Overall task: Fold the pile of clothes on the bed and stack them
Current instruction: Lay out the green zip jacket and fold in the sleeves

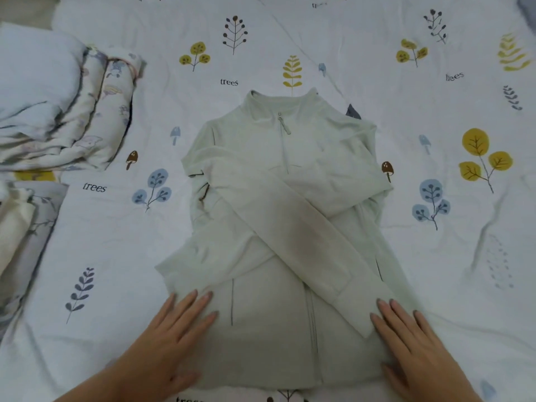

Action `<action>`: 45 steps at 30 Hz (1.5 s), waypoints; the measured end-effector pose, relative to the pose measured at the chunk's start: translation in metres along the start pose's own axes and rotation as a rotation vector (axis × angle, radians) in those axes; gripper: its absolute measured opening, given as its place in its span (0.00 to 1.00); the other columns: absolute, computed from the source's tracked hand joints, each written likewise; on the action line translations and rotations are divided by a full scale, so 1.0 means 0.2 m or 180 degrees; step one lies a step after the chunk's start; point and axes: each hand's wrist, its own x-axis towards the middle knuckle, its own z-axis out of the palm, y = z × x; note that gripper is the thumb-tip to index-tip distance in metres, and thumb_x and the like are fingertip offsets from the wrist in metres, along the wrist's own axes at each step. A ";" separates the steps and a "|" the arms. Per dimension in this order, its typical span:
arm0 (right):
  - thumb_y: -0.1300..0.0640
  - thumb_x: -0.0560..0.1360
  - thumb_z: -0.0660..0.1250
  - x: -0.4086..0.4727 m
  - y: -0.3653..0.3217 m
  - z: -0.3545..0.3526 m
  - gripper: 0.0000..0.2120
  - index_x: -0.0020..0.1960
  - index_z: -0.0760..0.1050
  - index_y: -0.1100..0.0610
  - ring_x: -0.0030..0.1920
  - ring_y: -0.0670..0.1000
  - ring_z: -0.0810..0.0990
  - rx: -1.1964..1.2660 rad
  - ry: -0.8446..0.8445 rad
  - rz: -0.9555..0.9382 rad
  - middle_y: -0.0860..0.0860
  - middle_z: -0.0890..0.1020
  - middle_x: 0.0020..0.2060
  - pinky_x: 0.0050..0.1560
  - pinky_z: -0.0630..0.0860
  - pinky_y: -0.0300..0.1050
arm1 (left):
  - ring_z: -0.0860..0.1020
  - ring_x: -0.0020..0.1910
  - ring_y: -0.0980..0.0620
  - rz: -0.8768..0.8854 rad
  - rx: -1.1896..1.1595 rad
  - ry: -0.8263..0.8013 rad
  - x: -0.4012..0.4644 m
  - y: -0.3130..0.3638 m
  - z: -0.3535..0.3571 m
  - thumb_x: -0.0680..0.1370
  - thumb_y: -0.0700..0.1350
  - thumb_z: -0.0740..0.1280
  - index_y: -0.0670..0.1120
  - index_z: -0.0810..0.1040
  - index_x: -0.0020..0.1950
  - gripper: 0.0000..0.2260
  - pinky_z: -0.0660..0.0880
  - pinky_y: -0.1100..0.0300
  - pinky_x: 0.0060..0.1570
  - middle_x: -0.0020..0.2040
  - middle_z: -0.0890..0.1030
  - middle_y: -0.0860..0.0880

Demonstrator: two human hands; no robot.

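Note:
A pale green zip-up jacket (269, 216) lies flat on the bed, collar pointing away from me, zipper up. Both sleeves are folded across its front and cross each other diagonally. My left hand (171, 338) rests flat on the jacket's lower left hem with straight, spread fingers. On the lower right hem, by the end of one sleeve, my right hand (412, 343) lies flat too. Neither hand grips the cloth.
The bed sheet (435, 256) is white with printed trees, leaves and mushrooms. A stack of folded light clothes (63, 105) sits at the far left. Another bundle of pale and grey fabric (20, 233) lies at the left edge below it.

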 end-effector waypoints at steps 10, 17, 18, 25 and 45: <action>0.63 0.60 0.50 -0.03 0.05 -0.04 0.40 0.73 0.56 0.56 0.76 0.54 0.47 -0.0408 0.0069 -0.0003 0.53 0.53 0.76 0.70 0.51 0.54 | 0.49 0.76 0.40 -0.0145 0.0236 0.0208 -0.17 0.06 0.19 0.72 0.41 0.55 0.46 0.61 0.72 0.27 0.46 0.51 0.71 0.70 0.66 0.41; 0.60 0.79 0.47 -0.11 0.12 -0.13 0.15 0.59 0.69 0.55 0.66 0.54 0.64 -0.0233 0.0391 0.0176 0.56 0.72 0.62 0.71 0.50 0.40 | 0.69 0.61 0.45 -0.0126 -0.0258 0.0887 -0.19 0.05 0.12 0.75 0.43 0.54 0.46 0.71 0.57 0.13 0.73 0.63 0.54 0.60 0.71 0.45; 0.56 0.82 0.44 -0.11 0.14 -0.15 0.16 0.57 0.70 0.53 0.65 0.53 0.67 -0.0151 0.0335 0.0175 0.56 0.76 0.60 0.69 0.52 0.37 | 0.69 0.62 0.48 -0.0112 -0.0467 0.0832 -0.18 0.04 0.08 0.72 0.47 0.57 0.48 0.71 0.55 0.13 0.76 0.64 0.50 0.58 0.71 0.46; 0.63 0.73 0.69 0.05 0.20 -0.38 0.26 0.37 0.77 0.28 0.39 0.26 0.76 0.1887 0.0339 0.1403 0.29 0.80 0.37 0.42 0.68 0.20 | 0.74 0.33 0.70 -0.1752 -0.1814 0.1545 -0.07 0.02 -0.27 0.64 0.53 0.60 0.59 0.73 0.43 0.09 0.67 0.78 0.32 0.41 0.78 0.66; 0.63 0.77 0.63 1.37 0.72 -0.74 0.08 0.41 0.76 0.54 0.35 0.47 0.71 0.3124 0.1986 0.2476 0.39 0.78 0.27 0.37 0.70 0.33 | 0.69 0.35 0.44 -0.2887 -0.1607 0.3109 0.93 -0.90 -0.72 0.80 0.45 0.59 0.36 0.71 0.39 0.14 0.60 0.54 0.36 0.31 0.71 0.40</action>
